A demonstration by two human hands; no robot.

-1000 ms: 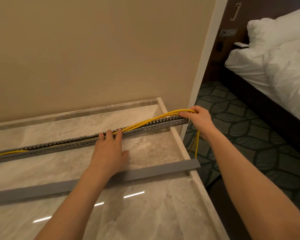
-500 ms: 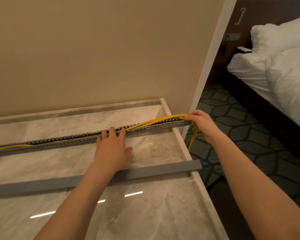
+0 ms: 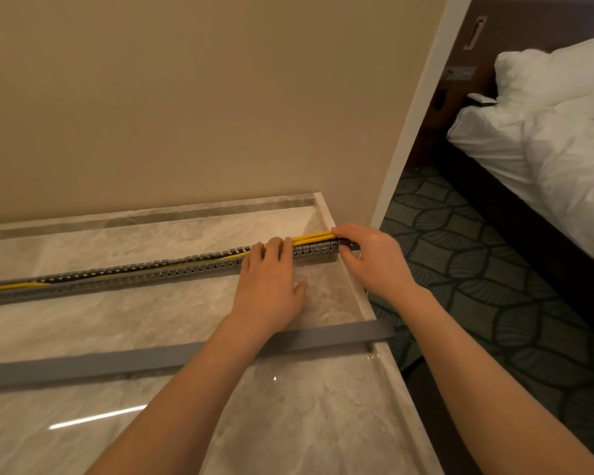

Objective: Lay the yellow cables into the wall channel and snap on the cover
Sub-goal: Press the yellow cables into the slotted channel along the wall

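My left hand (image 3: pixel 267 286) presses flat-fingered, my right hand (image 3: pixel 371 258) pinches the yellow cables (image 3: pixel 314 236) riding proud at the channel (image 3: pixel 151 274) end; best pressed down evenly before fitting the cover (image 3: pixel 151 361).

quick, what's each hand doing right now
Left hand: open, flat, fingers pressing the cables into the channel.
Right hand: pinching the cables at the channel's end.

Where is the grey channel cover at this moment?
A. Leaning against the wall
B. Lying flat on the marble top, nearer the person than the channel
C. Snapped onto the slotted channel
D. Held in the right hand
B: the grey cover lies flat on the marble top, apart from the slotted channel, under the left forearm.
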